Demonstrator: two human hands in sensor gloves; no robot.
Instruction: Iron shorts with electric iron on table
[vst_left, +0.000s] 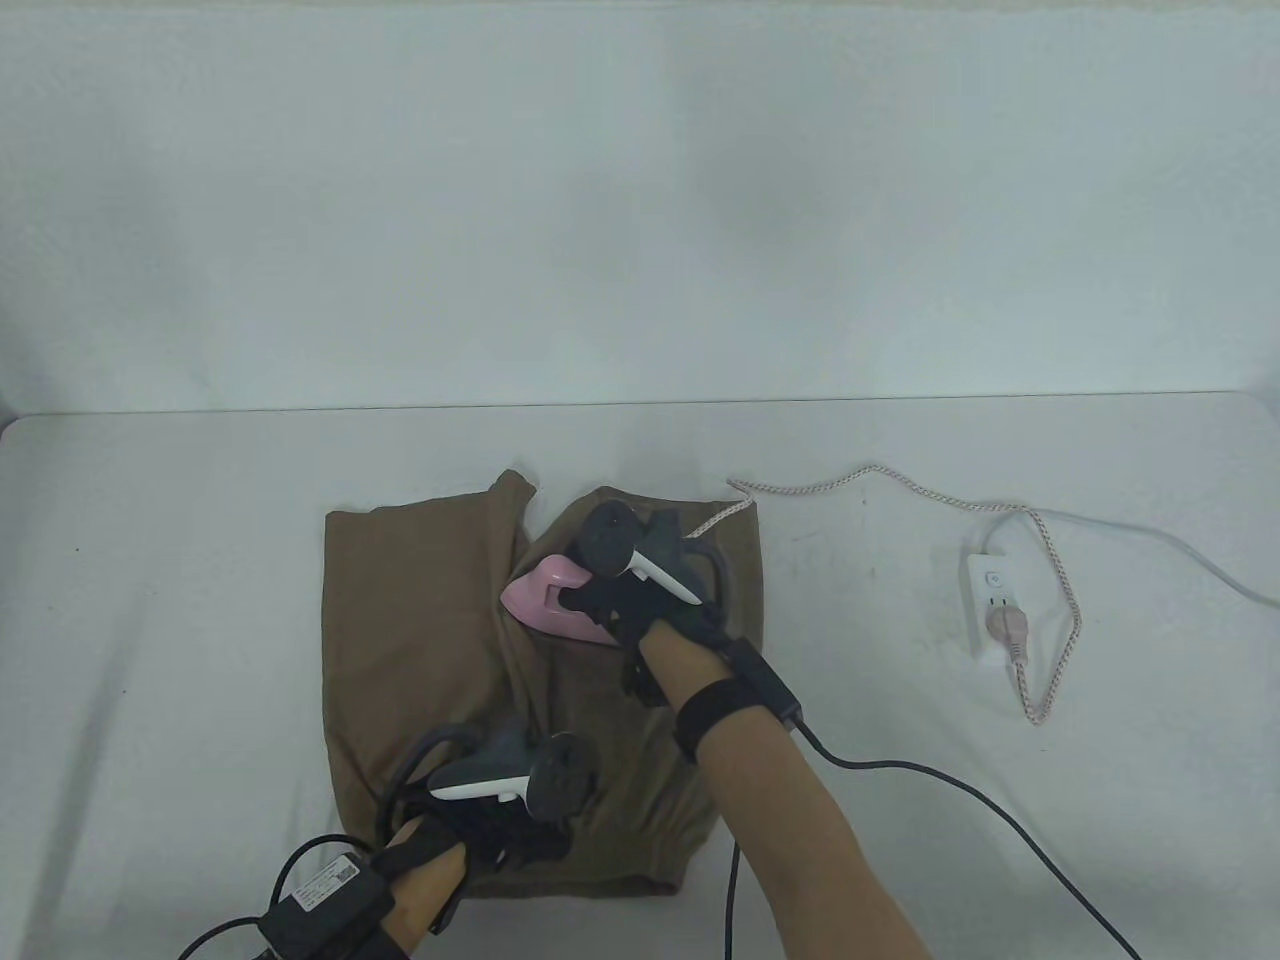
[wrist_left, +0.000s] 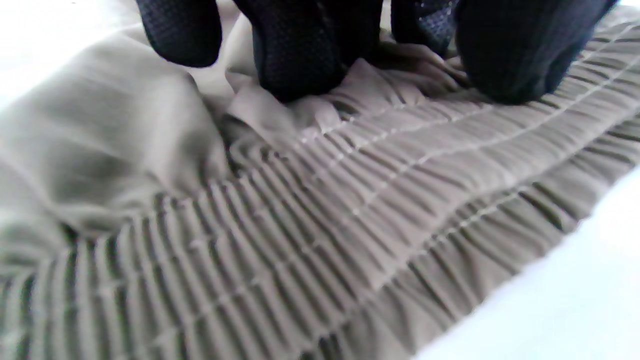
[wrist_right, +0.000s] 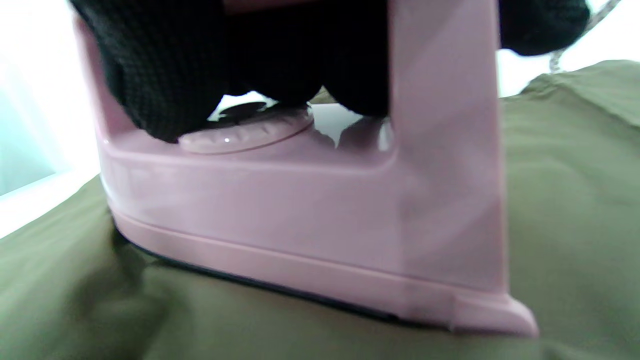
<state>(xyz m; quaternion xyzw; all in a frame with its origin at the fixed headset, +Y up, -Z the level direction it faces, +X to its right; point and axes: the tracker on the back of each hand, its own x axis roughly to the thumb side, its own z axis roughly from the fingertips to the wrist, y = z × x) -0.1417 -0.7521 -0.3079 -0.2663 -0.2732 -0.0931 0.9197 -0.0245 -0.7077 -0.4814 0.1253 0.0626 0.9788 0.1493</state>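
Brown shorts (vst_left: 420, 640) lie flat on the white table, waistband toward the front edge. A pink electric iron (vst_left: 545, 598) sits soleplate down on the right leg of the shorts. My right hand (vst_left: 625, 595) grips the iron's handle; the right wrist view shows the gloved fingers (wrist_right: 165, 75) wrapped around the handle above the pink body (wrist_right: 300, 215), which rests on the fabric (wrist_right: 575, 200). My left hand (vst_left: 500, 825) presses down on the shorts near the waistband; in the left wrist view its fingertips (wrist_left: 295, 65) rest on the gathered elastic band (wrist_left: 325, 215).
The iron's braided cord (vst_left: 860, 480) runs right across the table to a white power strip (vst_left: 990, 600), where its plug (vst_left: 1005, 630) is inserted. A grey cable (vst_left: 1150, 545) leaves the strip toward the right edge. Black glove cables (vst_left: 950, 790) trail off the front edge.
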